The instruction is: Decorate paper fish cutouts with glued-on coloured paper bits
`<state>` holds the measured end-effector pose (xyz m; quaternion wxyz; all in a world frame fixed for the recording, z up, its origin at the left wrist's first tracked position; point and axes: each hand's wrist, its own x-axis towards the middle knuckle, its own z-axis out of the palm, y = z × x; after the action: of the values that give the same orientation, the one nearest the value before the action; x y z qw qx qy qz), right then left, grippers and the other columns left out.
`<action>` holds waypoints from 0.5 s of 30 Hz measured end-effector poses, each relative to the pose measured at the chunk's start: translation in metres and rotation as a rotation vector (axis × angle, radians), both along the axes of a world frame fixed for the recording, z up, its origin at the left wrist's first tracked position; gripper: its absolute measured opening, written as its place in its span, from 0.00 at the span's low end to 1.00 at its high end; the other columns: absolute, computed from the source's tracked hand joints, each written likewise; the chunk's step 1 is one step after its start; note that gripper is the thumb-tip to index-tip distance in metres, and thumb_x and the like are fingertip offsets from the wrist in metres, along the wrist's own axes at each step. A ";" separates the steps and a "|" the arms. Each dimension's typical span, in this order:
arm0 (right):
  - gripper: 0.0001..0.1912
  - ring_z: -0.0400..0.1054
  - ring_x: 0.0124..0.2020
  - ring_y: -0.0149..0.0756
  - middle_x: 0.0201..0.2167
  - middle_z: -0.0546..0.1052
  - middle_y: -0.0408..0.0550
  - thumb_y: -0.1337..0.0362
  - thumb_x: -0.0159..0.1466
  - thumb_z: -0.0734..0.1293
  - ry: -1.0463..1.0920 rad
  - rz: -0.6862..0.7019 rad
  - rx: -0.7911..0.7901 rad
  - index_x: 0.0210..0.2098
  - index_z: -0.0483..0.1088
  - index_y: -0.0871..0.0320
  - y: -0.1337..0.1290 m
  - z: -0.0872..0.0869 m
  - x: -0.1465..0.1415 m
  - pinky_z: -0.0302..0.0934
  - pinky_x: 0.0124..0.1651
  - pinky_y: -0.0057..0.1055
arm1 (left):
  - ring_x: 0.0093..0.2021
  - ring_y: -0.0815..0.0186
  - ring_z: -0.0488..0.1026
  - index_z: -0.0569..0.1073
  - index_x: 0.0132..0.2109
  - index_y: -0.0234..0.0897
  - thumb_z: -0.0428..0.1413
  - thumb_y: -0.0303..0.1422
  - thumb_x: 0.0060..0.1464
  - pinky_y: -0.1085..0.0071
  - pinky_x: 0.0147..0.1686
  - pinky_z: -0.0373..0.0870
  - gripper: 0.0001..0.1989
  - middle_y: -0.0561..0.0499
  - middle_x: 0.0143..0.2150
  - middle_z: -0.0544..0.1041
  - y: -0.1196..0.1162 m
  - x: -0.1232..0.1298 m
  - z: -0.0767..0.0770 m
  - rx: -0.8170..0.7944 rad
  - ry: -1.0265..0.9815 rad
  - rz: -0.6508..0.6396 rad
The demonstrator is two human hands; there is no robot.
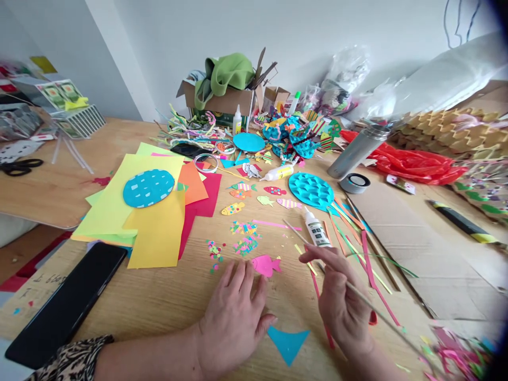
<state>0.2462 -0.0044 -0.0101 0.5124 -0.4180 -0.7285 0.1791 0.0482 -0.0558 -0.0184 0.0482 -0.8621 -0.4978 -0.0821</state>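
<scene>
My left hand (234,312) lies palm down on the table with its fingers apart. Its fingertips reach the left edge of a pink paper fish (265,265); whether they press on it I cannot tell. Between the fingers and thumb of my right hand (345,296) is a long thin wooden stick (381,312), its tip pointing up and left above the table. Just beyond that hand lies a white glue bottle (316,228). A blue paper piece (289,343) with curved edges rests near my left thumb. Small paper confetti (245,244) and round paper dots (215,251) are beyond my left hand.
Several decorated paper fish (265,200) lie mid-table beside a blue scaled oval (311,189). Coloured sheets (159,233) and a black phone (67,304) are at left. On the right are a steel flask (357,153), paper strips (369,259), cardboard (420,248) and a utility knife (462,221).
</scene>
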 end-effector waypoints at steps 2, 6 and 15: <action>0.14 0.68 0.36 0.36 0.32 0.74 0.46 0.60 0.72 0.56 0.050 -0.043 -0.064 0.46 0.72 0.54 0.003 0.007 -0.002 0.61 0.44 0.37 | 0.55 0.48 0.66 0.72 0.56 0.35 0.46 0.51 0.62 0.51 0.55 0.57 0.27 0.35 0.55 0.72 -0.001 0.000 0.001 -0.001 0.000 0.000; 0.07 0.67 0.28 0.32 0.25 0.73 0.42 0.59 0.67 0.64 0.134 -0.093 -0.291 0.38 0.72 0.55 0.012 0.020 -0.003 0.61 0.33 0.29 | 0.55 0.48 0.66 0.72 0.56 0.35 0.45 0.50 0.63 0.53 0.54 0.57 0.27 0.35 0.55 0.72 -0.001 -0.001 0.002 0.001 -0.002 -0.001; 0.14 0.70 0.28 0.32 0.27 0.75 0.46 0.53 0.65 0.65 0.288 0.071 -0.431 0.36 0.74 0.58 0.048 0.055 -0.027 0.66 0.32 0.30 | 0.56 0.49 0.65 0.68 0.59 0.32 0.42 0.50 0.64 0.53 0.55 0.57 0.29 0.35 0.57 0.71 -0.002 -0.001 0.003 -0.042 0.014 0.007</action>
<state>0.2195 0.0435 0.0451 0.5031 -0.4622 -0.6072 0.4057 0.0470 -0.0576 -0.0157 0.0339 -0.8617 -0.5021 -0.0655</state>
